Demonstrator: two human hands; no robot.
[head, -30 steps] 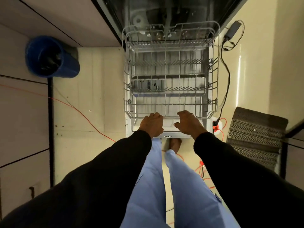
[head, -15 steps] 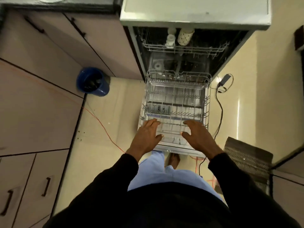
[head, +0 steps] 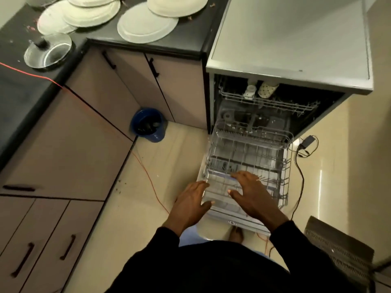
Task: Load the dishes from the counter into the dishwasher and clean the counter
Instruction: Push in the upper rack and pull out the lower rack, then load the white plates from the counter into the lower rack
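Left hand [head: 191, 206] and right hand [head: 251, 197] spread, nothing held, at rack [head: 247, 153] front, bin [head: 148, 125] set beyond left hand, plates [head: 148, 26] farther, mat [head: 338, 250] laid right.

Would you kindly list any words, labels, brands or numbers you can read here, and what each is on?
No text can be read.
A small mark on the dishwasher door is too blurred to make out.
The plates and the bin show no text.

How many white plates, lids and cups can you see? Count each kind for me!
White plates on the counter: 5
Lid with a knob: 1
Cups in the top rack: 2
Total: 8
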